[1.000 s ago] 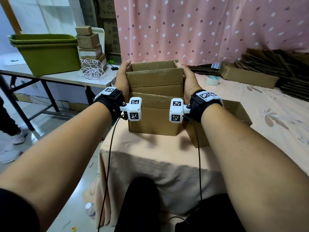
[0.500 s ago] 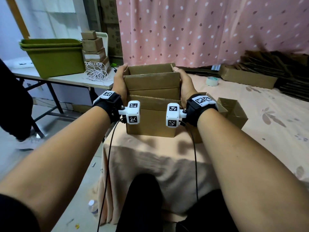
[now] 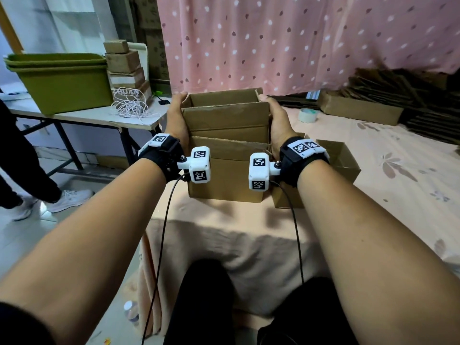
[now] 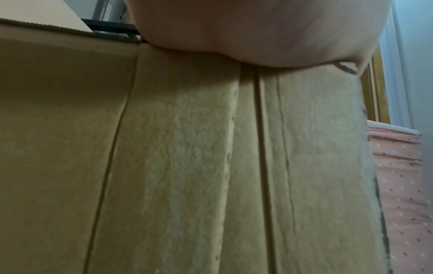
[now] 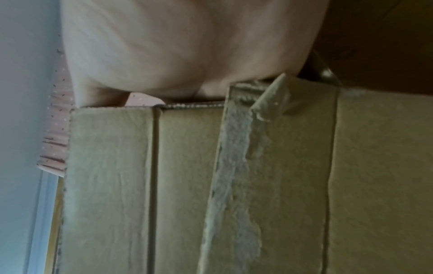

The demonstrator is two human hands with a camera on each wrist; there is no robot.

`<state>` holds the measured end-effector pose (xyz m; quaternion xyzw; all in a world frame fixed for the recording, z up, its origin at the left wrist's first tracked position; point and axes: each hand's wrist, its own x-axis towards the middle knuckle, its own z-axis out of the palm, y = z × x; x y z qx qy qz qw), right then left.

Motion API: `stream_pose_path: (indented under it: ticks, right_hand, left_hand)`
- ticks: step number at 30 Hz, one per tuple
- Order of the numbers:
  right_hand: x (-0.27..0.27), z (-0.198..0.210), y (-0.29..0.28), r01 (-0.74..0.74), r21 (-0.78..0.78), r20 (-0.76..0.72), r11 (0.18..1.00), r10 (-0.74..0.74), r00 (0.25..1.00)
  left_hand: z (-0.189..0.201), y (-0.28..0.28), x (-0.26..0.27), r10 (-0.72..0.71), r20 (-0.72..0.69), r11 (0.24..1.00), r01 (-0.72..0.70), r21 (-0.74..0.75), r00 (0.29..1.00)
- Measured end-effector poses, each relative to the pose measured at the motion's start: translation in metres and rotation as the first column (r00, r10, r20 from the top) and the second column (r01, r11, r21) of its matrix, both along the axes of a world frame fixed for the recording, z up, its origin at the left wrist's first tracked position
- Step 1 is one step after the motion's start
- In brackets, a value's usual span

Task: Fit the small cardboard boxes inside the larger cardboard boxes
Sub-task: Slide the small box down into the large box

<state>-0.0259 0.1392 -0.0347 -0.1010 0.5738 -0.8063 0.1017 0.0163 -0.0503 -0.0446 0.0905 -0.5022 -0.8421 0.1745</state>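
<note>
Holding a small open-topped cardboard box [image 3: 225,118] between both hands, sides clamped: left hand [image 3: 176,118] pressing flat against the left wall, right hand [image 3: 278,120] doing the same on the right wall, fingertips reaching up near the far top corners. Fingers looking mostly straight along the cardboard, palms doing the squeezing, so gripping by pressing rather than curling round. Sitting partway down into the larger cardboard box [image 3: 224,175], bottom part already inside, upper half sticking out above the rim. Resting that larger box on the peach floral tablecloth [image 3: 373,195], near the front corner of the table.

Getting basically nothing but cardboard from the wrist cams: left wrist view showing the heel of the palm [image 4: 257,31] pushed against a creased box wall [image 4: 187,166], right wrist view showing the palm [image 5: 187,46] against a wall with torn paper along one strip [image 5: 234,166]. Too close to tell which box wall is which there.

Sitting just to the right, touching or nearly touching the larger one: another open box [image 3: 341,160]. Lying further back on the cloth: a roll of tape [image 3: 307,115] and a long flat box [image 3: 358,109]. Hanging behind it all: a pink dotted curtain [image 3: 298,41]. Standing off to the left: a side table with stacked green tubs [image 3: 62,83], a tangle of white cord [image 3: 132,108] and a little tower of small boxes [image 3: 124,66].
</note>
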Motion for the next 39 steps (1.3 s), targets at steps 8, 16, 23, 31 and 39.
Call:
stream_pose_path:
  ticks: [8,16,23,31,39]
  right_hand:
    - [-0.012,-0.005,0.004,0.022,0.014,-0.019,1.000,-0.022,1.000]
    - [-0.009,-0.007,0.006,-0.037,0.013,-0.040,0.999,0.037,0.999]
    - [-0.009,-0.013,0.010,-0.055,0.017,-0.034,0.998,0.055,0.998]
    - [-0.007,-0.001,0.015,-0.169,0.097,0.023,0.981,0.167,0.986]
    - [-0.009,-0.002,0.012,-0.086,0.105,-0.011,0.991,0.088,0.996]
  left_hand:
    - [-0.004,0.000,-0.011,-0.068,-0.036,0.997,0.067,-0.027,0.997]
    - [-0.012,-0.005,-0.015,-0.081,-0.014,0.996,0.080,-0.034,0.997]
    - [-0.011,-0.007,-0.016,-0.078,-0.011,0.996,0.078,-0.037,0.997]
    - [-0.006,-0.002,-0.007,-0.110,-0.001,0.992,0.110,-0.063,0.994]
    - [-0.004,0.001,-0.002,-0.097,0.019,0.994,0.098,-0.051,0.995]
